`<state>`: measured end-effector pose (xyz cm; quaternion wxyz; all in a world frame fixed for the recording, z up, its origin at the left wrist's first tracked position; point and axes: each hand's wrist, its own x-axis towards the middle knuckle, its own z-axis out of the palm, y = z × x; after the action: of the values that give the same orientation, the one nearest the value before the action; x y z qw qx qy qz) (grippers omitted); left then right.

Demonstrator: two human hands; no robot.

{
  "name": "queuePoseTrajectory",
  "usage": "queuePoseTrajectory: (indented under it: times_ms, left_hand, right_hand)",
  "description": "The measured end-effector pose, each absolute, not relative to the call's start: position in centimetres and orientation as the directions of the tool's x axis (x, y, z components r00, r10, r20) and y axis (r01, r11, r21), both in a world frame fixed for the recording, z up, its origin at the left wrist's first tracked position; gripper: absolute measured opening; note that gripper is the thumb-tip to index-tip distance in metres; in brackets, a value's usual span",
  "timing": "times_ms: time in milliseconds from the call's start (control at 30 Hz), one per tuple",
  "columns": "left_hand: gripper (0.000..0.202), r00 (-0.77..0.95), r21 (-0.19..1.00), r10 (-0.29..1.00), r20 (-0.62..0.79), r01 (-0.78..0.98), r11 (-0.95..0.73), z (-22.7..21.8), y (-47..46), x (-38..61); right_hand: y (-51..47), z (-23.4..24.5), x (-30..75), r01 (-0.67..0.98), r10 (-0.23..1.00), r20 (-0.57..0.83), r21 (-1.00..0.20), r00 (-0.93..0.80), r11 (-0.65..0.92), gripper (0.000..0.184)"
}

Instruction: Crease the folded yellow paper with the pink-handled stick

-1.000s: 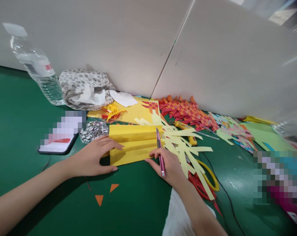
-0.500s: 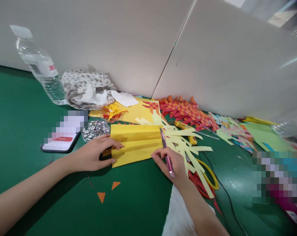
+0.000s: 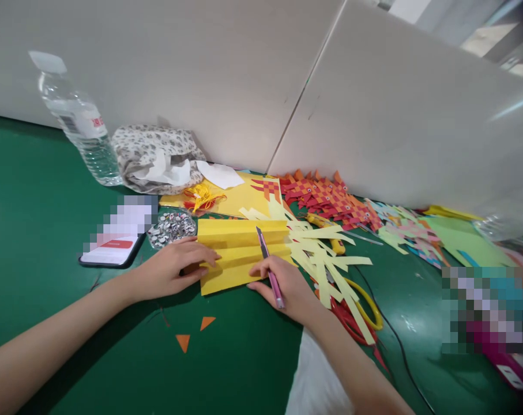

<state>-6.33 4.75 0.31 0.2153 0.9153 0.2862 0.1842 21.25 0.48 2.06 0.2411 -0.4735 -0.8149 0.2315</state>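
Note:
A sheet of yellow paper (image 3: 239, 245) with crosswise fold creases lies on the green table in front of me. My left hand (image 3: 181, 268) holds its left side, with fingertips and thumb on the paper near the edge. A pink craft knife (image 3: 273, 276) is gripped in my right hand (image 3: 282, 285), its blade pointing up and away over the paper. My right fingers touch the paper's lower right part. Pale yellow paper strips (image 3: 326, 253) lie heaped just right of the sheet. Two small orange paper triangles (image 3: 183, 343) rest nearer to me.
Behind the sheet are a bag of googly eyes (image 3: 172, 228), yellow tassels (image 3: 199, 196) and woven orange-red paper fish (image 3: 326, 196). To the left stand a phone (image 3: 125, 230) and a water bottle (image 3: 82, 127). Scissors with red handles (image 3: 350, 314) and a black cable (image 3: 402, 340) lie right.
My right hand has moved left with the craft knife, from the paper's right edge to over its right part. My left hand stays at the left edge.

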Motion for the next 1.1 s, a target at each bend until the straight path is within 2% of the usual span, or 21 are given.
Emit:
queuePoseTrajectory:
  times_ms: [100,267,467,733,1100]
  left_hand:
    - [0.016,0.778,0.514,0.602,0.178,0.448,-0.731,0.9,4.4,-6.3]
    - [0.030,0.721,0.518,0.666,0.194,0.501,-0.693,1.0,3.9,-5.8]
    - [0.024,0.664,0.530,0.711,0.232,0.526,-0.665,-0.1,3.7,-5.0]
    - [0.023,0.636,0.538,0.714,0.293,0.508,-0.673,-0.9,3.6,-4.5]
    - [0.024,0.642,0.546,0.717,0.272,0.511,-0.664,-1.0,3.6,-4.6]
  right_hand:
    - [0.9,1.5,20.7,0.690,0.907,0.167,-0.600,-0.387,0.405,0.025]
    - [1.4,0.8,19.8,0.780,0.875,0.285,-0.401,-0.391,0.480,0.020]
    - [1.7,0.5,18.8,0.823,0.847,0.345,-0.266,-0.404,0.501,0.020]
    - [1.6,0.4,18.2,0.854,0.872,0.345,-0.269,-0.346,0.446,0.028]
    - [2.0,0.3,18.7,0.879,0.860,0.389,-0.203,-0.331,0.431,0.034]
